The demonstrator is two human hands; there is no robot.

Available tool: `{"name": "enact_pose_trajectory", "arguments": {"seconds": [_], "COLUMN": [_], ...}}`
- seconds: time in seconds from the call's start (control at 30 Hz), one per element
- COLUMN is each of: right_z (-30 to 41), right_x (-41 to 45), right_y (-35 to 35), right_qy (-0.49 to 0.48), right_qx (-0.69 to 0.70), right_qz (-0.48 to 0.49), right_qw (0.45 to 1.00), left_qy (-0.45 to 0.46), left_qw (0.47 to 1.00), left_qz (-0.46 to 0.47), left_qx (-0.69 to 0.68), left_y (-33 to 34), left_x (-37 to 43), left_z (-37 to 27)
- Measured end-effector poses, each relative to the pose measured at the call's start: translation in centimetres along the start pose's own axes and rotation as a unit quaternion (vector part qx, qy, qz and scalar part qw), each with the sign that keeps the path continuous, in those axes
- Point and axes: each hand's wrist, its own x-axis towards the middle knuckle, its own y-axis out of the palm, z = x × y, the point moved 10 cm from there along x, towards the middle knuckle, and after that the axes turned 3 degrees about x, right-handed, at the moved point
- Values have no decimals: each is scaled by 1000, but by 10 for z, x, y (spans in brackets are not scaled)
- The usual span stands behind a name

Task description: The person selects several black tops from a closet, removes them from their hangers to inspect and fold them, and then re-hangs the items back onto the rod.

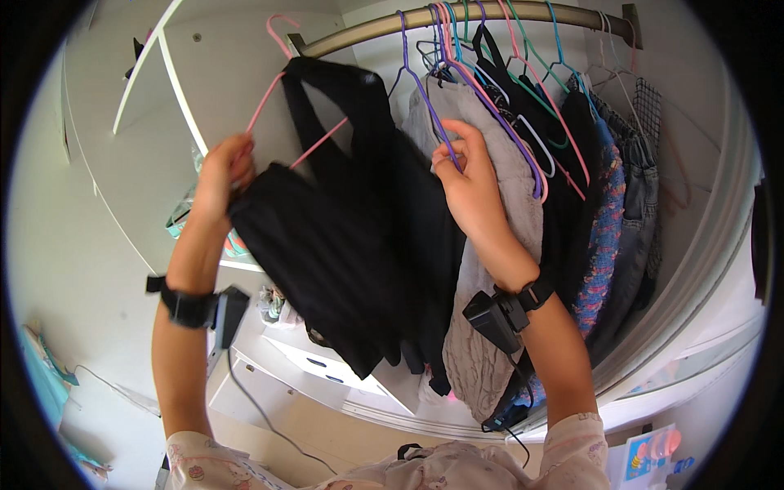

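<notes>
In the head view, my left hand grips the left side of a pink clothes hanger with a black garment draped over it. The hanger's hook is off the rod, left of the rod's end bracket. My right hand has its fingers around the lower arm of a purple hanger, whose hook is on the metal rod. Beside that hand hangs a grey plush garment. A wrist-worn device sits on each forearm.
Further right on the rod are more hangers, a blue and pink knitted garment and grey jeans. White shelf edging stands at the left. White drawers lie below. The curved wardrobe edge is at the right.
</notes>
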Motion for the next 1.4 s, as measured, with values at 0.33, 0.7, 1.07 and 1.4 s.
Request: {"name": "enact_pose_trajectory", "arguments": {"seconds": [0.33, 0.7, 1.07, 1.4], "right_z": [10, 112, 228, 232], "right_x": [-10, -89, -322, -466], "right_y": [17, 71, 353, 453], "right_qy": [-79, -256, 179, 509], "right_qx": [-68, -186, 416, 405], "right_qz": [47, 18, 610, 637], "right_qw": [993, 948, 650, 414], "left_qy": [33, 6, -133, -181], "left_qw": [993, 974, 905, 781], "left_qz": [-113, -210, -349, -492], "left_qx": [19, 86, 203, 339], "left_y": [-124, -190, -225, -202], "left_x": [-194, -391, -533, -572], "left_z": [-45, -104, -113, -14]}}
